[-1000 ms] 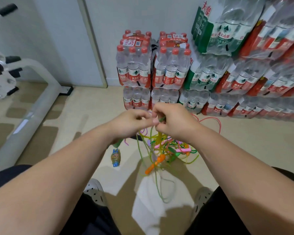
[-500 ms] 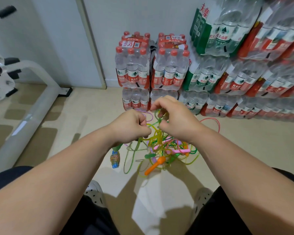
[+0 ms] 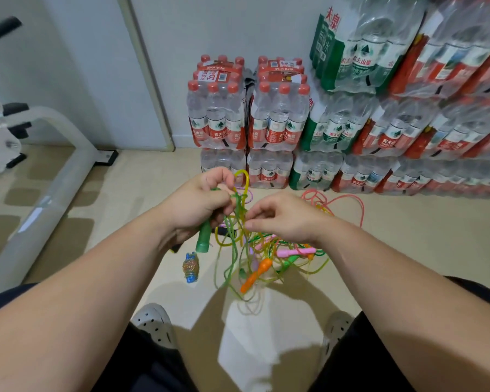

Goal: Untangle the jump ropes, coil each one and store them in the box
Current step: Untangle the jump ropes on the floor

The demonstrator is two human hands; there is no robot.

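On the floor (image 3: 393, 236) between your feet, the ropes (image 3: 266, 258) lie in one knotted heap, so you are early in the job. Your left hand (image 3: 201, 205) grips a green handle (image 3: 203, 240) together with a few loops of green and yellow cord lifted out of the heap. Your right hand (image 3: 283, 219) pinches a strand just beside it, fingers curled in close. I judge you are working one green rope free at its knot.

An orange handle (image 3: 255, 274) and a pink handle (image 3: 292, 252) sit in the heap below your hands. A red rope (image 3: 337, 199) trails toward the floor's far edge, near the bottle packs (image 3: 277, 120), and seems to run back into the heap. Nothing is coiled yet and no box shows anywhere, so every rope has yet to be separated, wound and stowed. A small blue and yellow thing (image 3: 191, 267) lies on the floor left of the heap; I cannot tell what it is.

As for writing, the red labels on the packs read 农夫山泉 under a green mountain mark. A tag on top of the left pack shows "30". Everything else is too small to read.
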